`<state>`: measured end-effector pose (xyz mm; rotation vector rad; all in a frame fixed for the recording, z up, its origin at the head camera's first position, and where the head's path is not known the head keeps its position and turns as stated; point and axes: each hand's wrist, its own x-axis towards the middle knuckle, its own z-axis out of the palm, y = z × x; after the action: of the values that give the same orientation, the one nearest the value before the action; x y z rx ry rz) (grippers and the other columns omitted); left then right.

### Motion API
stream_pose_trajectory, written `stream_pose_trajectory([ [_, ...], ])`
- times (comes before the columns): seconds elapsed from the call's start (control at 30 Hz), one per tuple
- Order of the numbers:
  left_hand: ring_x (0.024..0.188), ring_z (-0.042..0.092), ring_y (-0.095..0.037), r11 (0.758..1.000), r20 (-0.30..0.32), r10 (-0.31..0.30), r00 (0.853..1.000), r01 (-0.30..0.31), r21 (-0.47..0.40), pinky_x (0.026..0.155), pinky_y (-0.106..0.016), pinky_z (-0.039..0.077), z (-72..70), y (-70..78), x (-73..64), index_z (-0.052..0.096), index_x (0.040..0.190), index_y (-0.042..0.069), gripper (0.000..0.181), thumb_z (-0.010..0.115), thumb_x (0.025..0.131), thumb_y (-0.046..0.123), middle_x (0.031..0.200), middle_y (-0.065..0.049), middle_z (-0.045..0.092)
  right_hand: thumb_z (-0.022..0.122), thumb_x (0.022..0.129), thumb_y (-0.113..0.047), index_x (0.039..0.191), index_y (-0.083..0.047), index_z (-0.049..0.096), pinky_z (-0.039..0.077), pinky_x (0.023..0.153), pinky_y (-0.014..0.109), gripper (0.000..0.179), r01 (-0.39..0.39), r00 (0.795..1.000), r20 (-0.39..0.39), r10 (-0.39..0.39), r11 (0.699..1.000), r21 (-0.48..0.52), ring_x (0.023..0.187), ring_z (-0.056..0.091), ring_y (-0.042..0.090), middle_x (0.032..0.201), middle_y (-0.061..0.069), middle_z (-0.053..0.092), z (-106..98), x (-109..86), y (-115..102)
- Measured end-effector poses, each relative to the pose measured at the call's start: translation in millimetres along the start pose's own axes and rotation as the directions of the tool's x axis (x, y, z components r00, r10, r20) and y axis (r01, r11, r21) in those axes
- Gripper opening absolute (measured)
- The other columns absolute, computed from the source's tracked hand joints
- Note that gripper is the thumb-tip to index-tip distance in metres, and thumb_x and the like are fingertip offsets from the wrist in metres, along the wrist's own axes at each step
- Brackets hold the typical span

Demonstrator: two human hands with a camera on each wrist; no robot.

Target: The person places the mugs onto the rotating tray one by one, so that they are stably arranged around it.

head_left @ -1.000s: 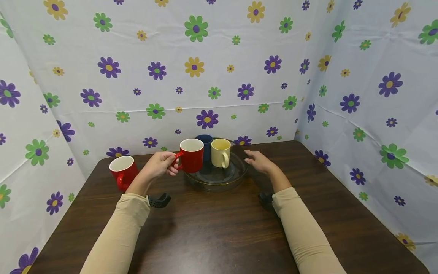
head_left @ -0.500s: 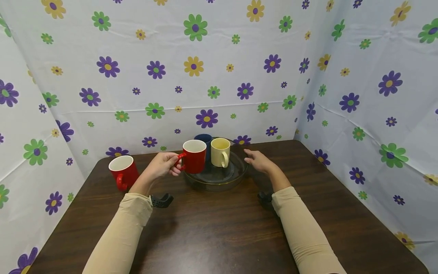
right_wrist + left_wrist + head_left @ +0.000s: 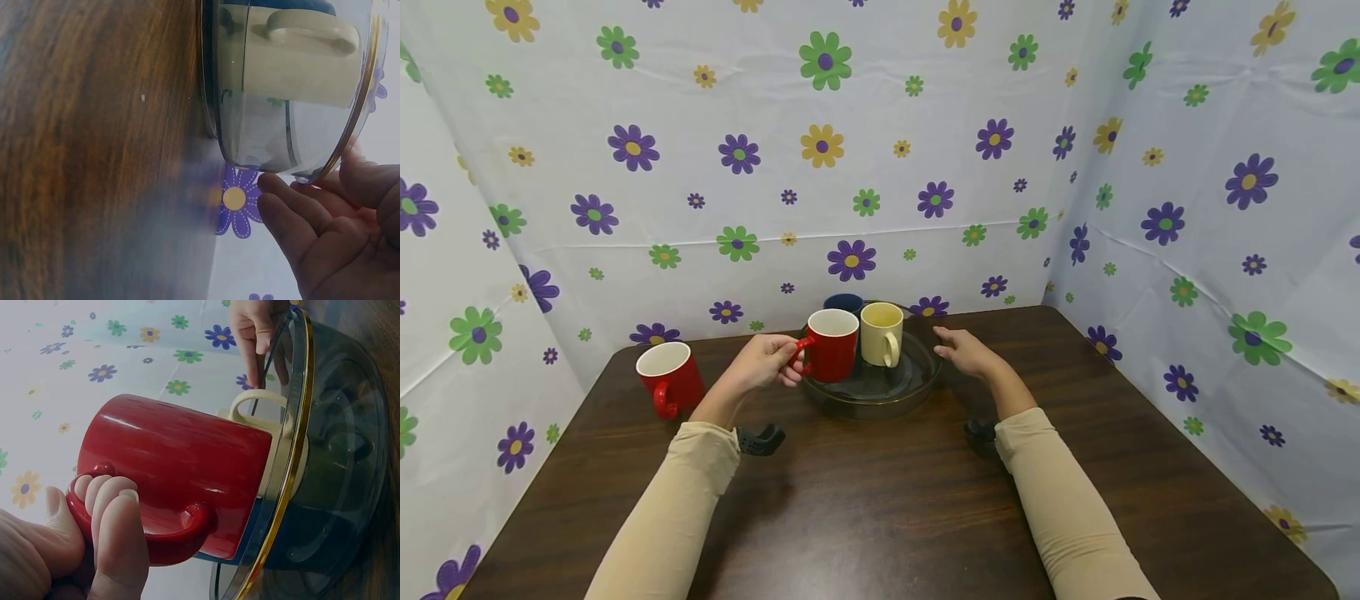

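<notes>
My left hand (image 3: 767,362) grips the handle of a red mug (image 3: 835,346) with a white inside. The mug is upright at the left of a clear glass bowl (image 3: 872,409) with a gold rim; in the left wrist view its base overlaps that rim. Inside the bowl stand a pale yellow mug (image 3: 876,337), handle toward me, and a blue mug (image 3: 844,302) behind, partly hidden by the red one. At the bowl's right side is my right hand (image 3: 968,352), its extended fingers (image 3: 284,219) against the outer glass and its thumb close to the rim.
A second red mug (image 3: 673,379) stands at the left of the dark wooden table (image 3: 880,500), behind my left forearm. A flowered white sheet (image 3: 850,208) hangs behind the table and along both sides.
My left hand has moved the red mug a little right and slightly lower, and it now covers more of the blue mug. The right hand stays at the bowl's side.
</notes>
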<state>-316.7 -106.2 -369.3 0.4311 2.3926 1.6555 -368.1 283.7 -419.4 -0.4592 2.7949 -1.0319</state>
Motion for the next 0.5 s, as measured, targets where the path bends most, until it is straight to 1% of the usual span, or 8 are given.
stream_pose_trajectory([
  [0.13, 0.067, 0.068, -0.018, 1.000, 0.004, 0.004, 1.000, -0.004, 0.003, 0.072, -0.038, 0.063, 3.4, -1.8, 2.2, 0.062, 0.103, -0.011, 0.024, 0.048, 0.107, 0.008, 0.080, -0.013, 0.066, 0.050, 0.107, -0.012, 0.156, 0.004, 0.029, 0.027, 0.119, 0.057, 0.056, -0.007, 1.000, 0.004, 0.007, 1.000, -0.014, 0.147, 0.029, 0.045, 0.162, 0.026, 0.027, 0.9, -0.3, -1.2],
  [0.23, 0.066, 0.068, -0.017, 1.000, 0.008, 0.010, 1.000, -0.010, 0.008, 0.072, -0.036, 0.063, 5.2, -2.1, 4.1, 0.062, 0.103, -0.010, 0.024, 0.048, 0.107, 0.009, 0.080, -0.013, 0.066, 0.050, 0.108, -0.012, 0.156, 0.004, 0.029, 0.026, 0.119, 0.056, 0.056, -0.009, 1.000, 0.005, 0.009, 1.000, -0.013, 0.147, 0.029, 0.045, 0.162, 0.026, 0.026, 1.0, -0.6, -1.7],
  [0.37, 0.065, 0.067, -0.016, 1.000, 0.012, 0.007, 1.000, -0.007, -0.015, 0.070, -0.034, 0.063, 7.4, -2.0, 7.0, 0.062, 0.103, -0.010, 0.025, 0.048, 0.108, 0.009, 0.081, -0.014, 0.066, 0.049, 0.108, -0.011, 0.157, 0.005, 0.027, 0.024, 0.120, 0.055, 0.056, -0.008, 1.000, 0.007, 0.008, 1.000, -0.003, 0.148, 0.027, 0.044, 0.162, 0.025, 0.025, 0.7, -0.5, -1.9],
  [0.5, 0.063, 0.066, -0.015, 1.000, 0.009, -0.013, 1.000, 0.014, -0.028, 0.071, -0.036, 0.063, 9.4, -2.5, 8.7, 0.063, 0.102, -0.010, 0.025, 0.048, 0.107, 0.009, 0.080, -0.015, 0.065, 0.049, 0.108, -0.011, 0.157, 0.005, 0.026, 0.024, 0.121, 0.055, 0.056, -0.006, 1.000, 0.012, 0.006, 1.000, -0.004, 0.148, 0.026, 0.044, 0.163, 0.025, 0.024, 0.4, -0.6, -2.6],
])
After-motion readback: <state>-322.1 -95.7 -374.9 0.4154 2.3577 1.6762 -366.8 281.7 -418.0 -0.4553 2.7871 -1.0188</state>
